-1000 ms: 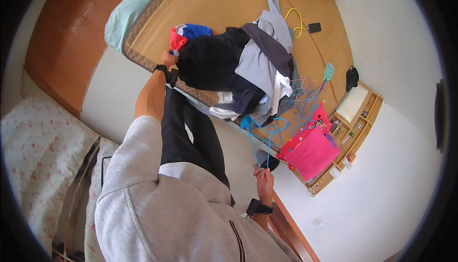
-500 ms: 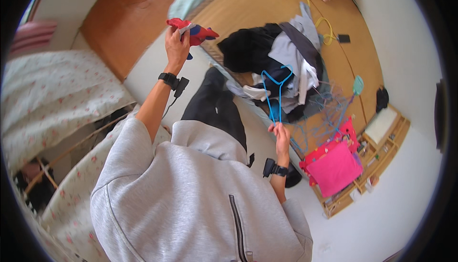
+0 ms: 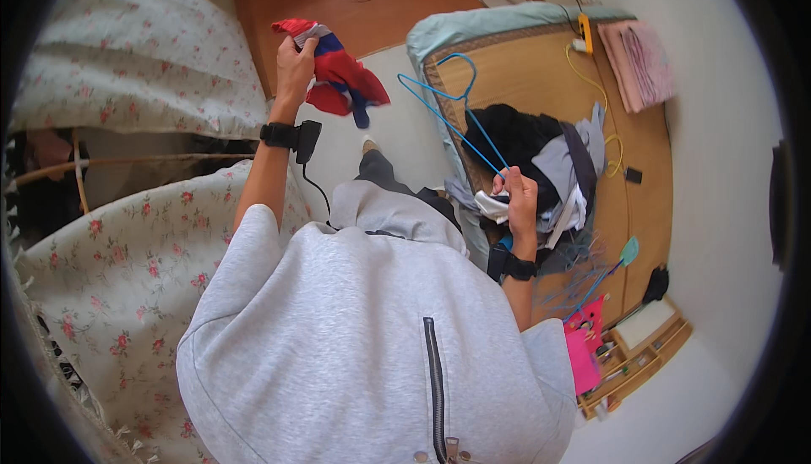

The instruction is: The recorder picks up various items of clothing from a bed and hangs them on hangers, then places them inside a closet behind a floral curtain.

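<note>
My left hand [image 3: 296, 71] is raised at the left and closed on a red garment [image 3: 346, 75] with blue and white patches. The cloth hangs limp to the right of my fingers, above the floor. On the right, my right hand [image 3: 519, 202] grips a blue clothes hanger [image 3: 486, 133] by one end of its frame, with the hook pointing away from me. Beyond and beside that hand, a heap of clothes lies on the bed: a black garment [image 3: 500, 130], a grey one [image 3: 549, 162] and some white cloth [image 3: 492, 207] partly behind my fingers.
The bed [image 3: 646, 210] has a tan mat, with tangled blue hangers [image 3: 579, 261] near its closer end. Folded pink bedding [image 3: 638, 67] and a yellow cable [image 3: 619, 160] lie farther off. A wooden organizer [image 3: 650, 358] stands lower right. Floral curtains [image 3: 144, 270] hang left.
My view has swung round to the right along the room. The garment hangs more unfolded from my left hand. The hanger in my right hand has tilted to the left.
</note>
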A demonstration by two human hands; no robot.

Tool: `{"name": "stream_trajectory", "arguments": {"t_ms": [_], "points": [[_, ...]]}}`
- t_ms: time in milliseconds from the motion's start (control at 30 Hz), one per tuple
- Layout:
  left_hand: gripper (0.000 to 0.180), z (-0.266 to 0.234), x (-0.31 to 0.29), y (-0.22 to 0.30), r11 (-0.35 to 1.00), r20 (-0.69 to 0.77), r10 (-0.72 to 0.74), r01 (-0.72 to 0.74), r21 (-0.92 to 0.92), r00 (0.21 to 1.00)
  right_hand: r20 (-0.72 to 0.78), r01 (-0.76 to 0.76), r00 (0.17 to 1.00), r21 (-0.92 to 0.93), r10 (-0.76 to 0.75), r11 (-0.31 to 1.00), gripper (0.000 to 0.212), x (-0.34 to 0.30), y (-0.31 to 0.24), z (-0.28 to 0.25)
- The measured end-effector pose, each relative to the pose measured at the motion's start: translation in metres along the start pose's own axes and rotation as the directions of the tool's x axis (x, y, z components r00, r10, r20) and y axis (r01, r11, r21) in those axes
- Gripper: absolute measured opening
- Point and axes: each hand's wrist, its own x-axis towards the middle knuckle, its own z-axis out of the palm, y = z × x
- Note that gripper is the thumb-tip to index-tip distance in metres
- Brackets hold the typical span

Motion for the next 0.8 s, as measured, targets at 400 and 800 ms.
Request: {"name": "stream_trajectory", "arguments": {"t_ms": [400,800], "points": [[0.026,-0.132,0.024,-0.04,0.999,-0.169,0.03,-0.034,-0.019,0.985,0.43,0.158,0.893,-0.016,-0.136,0.987,0.042,0.132,-0.075,0.212],[0.025,-0.22,0.013,-0.057,0.603,0.148,0.368,-0.357,0.713,0.918,0.536,0.163,0.832,0.01,-0.143,0.987,0.049,0.239,-0.128,0.228]]}}
